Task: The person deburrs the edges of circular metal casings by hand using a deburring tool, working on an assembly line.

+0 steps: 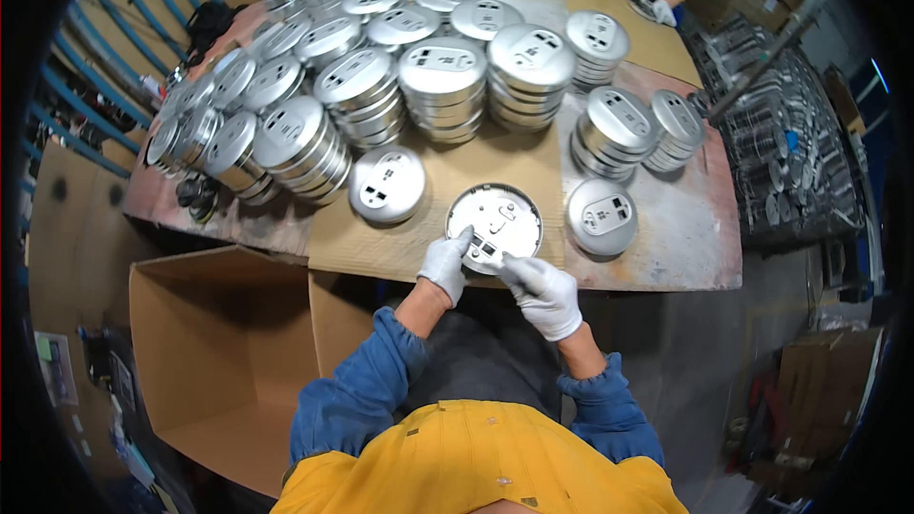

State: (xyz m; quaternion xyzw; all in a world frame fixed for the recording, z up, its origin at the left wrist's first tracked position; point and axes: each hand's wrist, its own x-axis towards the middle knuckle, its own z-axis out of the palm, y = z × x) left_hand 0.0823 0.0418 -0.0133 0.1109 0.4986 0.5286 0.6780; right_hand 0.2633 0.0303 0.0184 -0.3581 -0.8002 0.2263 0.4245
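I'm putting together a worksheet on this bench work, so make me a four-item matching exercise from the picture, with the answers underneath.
1. Left hand
2. Cardboard box
3. Round metal part between the hands
4. Right hand

A. Hollow side showing
B. At the part's lower right rim
C. At the part's lower left rim
D. Open, on the person's left, at the near side of the table

Pairs: 1-C, 2-D, 3-A, 4-B

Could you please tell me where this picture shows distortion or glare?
Head view: blue bars at left look bowed, corners are black; head view: stacked silver discs carry pale highlights; head view: the round cover at the left hand shows dark cutouts clearly.
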